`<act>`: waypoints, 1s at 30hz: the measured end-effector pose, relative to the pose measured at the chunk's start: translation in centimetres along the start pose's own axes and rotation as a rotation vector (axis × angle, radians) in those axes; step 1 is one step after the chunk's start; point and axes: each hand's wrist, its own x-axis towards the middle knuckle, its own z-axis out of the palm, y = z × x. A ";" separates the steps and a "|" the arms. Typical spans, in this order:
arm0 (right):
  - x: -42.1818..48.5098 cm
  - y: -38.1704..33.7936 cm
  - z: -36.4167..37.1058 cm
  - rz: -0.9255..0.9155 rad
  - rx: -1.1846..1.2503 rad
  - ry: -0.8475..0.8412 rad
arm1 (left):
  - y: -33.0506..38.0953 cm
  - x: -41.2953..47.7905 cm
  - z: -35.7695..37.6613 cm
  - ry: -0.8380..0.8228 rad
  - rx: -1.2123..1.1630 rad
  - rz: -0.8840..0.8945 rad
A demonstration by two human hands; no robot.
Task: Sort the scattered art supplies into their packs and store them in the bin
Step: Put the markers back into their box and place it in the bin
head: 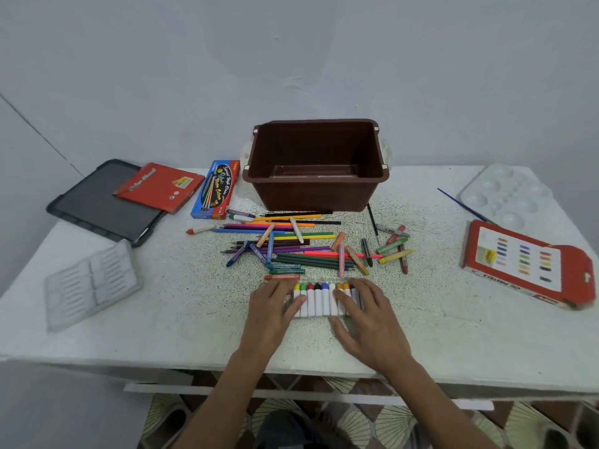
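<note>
Left hand (275, 306) and right hand (366, 319) rest, fingers spread, on the near row of paint tubes (319, 301), my only sorted set; pencils (291, 236) lie scattered beyond, bin (316, 123) empty.

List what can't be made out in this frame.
Head view only:
- Filled tray: both ends are covered by the left hand and right hand, so the count is unclear.
- Red pack: print too blurred to read.
- Black board: corner hidden under the red pack.
- Pastel box: near corner blurred.
- Bin: side handles mostly behind its walls.
</note>
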 end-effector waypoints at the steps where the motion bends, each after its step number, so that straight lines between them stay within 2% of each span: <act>1: 0.0 0.0 0.0 -0.002 -0.001 0.004 | -0.1 0.0 0.1 -0.002 -0.005 0.002; 14: 0.0 -0.2 -0.2 -0.005 -0.005 0.011 | -1.4 -0.3 0.8 0.087 0.084 0.118; 21: 0.0 -0.1 0.0 -0.009 -0.005 0.012 | -1.3 -0.6 1.0 0.157 0.251 0.193; 25: -0.1 -0.1 0.0 -0.015 0.000 0.017 | -1.3 1.1 -0.6 0.196 0.187 0.203; 27: 0.0 0.0 0.0 -0.010 -0.002 0.007 | -1.6 3.1 -1.9 0.250 0.165 0.186; 30: 0.0 -0.1 0.0 -0.005 -0.003 -0.002 | -2.3 6.4 -3.9 0.310 0.132 0.062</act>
